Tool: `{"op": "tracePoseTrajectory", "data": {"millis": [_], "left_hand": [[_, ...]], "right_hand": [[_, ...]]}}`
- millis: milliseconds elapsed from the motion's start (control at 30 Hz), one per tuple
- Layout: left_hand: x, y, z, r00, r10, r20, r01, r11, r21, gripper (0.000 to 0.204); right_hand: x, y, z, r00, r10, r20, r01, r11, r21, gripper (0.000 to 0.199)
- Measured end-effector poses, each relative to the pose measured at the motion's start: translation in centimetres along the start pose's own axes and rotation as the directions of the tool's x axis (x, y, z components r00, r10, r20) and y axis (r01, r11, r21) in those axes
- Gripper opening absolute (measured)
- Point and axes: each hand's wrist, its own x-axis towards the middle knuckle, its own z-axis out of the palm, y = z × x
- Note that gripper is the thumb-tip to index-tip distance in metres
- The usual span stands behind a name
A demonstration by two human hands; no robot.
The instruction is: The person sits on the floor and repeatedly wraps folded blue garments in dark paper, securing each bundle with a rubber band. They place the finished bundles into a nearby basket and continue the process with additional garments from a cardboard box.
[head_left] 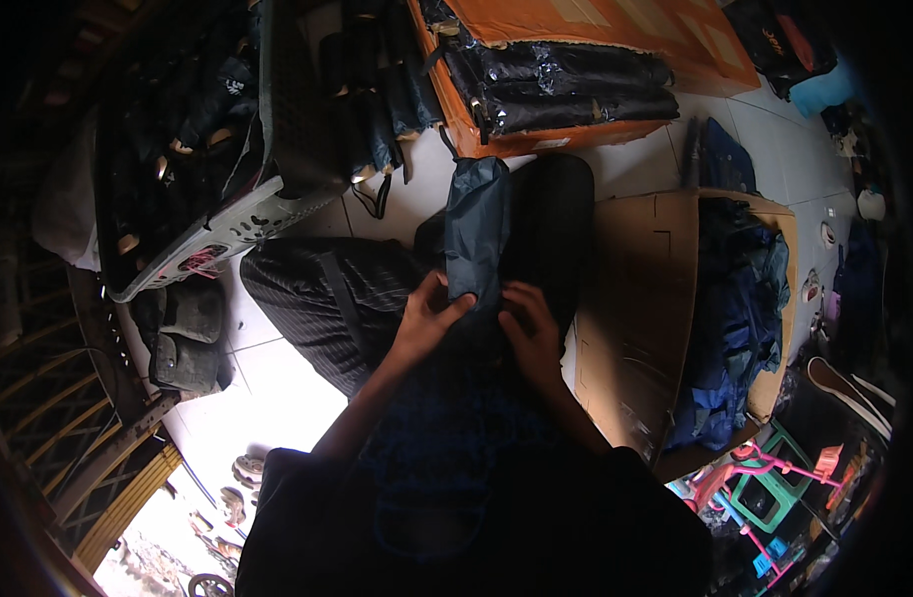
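A folded umbrella [477, 209] in a dark blue-green fabric sleeve lies lengthwise over my crossed legs, a thin strap at its far end. My left hand [426, 320] pinches the left side of its near end, thumb on top of the cloth. My right hand [532, 323] is closed with curled fingers at the right edge of the same end. The near opening of the sleeve is in shadow, so what lies inside is hidden. My legs [317, 289] in dark striped trousers are folded on the tiled floor.
A grey plastic crate [227, 234] of dark umbrellas stands at the left. Several umbrellas [377, 124] lie beyond my legs, beside an orange carton [615, 134] with wrapped dark bundles. At the right is a cardboard box [640, 298] of blue fabric. A green stool [775, 488] stands lower right.
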Motion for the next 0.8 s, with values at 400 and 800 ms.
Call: {"op": "tracePoseTrajectory", "data": {"millis": [400,800], "left_hand": [[1.7,3.4,-0.8,0.998,0.021,-0.052,-0.027,0.992,-0.127,0.030],[1.1,2.6,0.8,0.985,-0.094,-0.143,0.033,0.925,-0.378,0.040]], "right_hand": [[1.7,1.6,1.9,0.954,0.281,0.110,-0.301,0.881,0.365,0.054],[1.7,0.3,3.3,0.952,0.280,0.120,-0.286,0.958,0.029,0.042]]}}
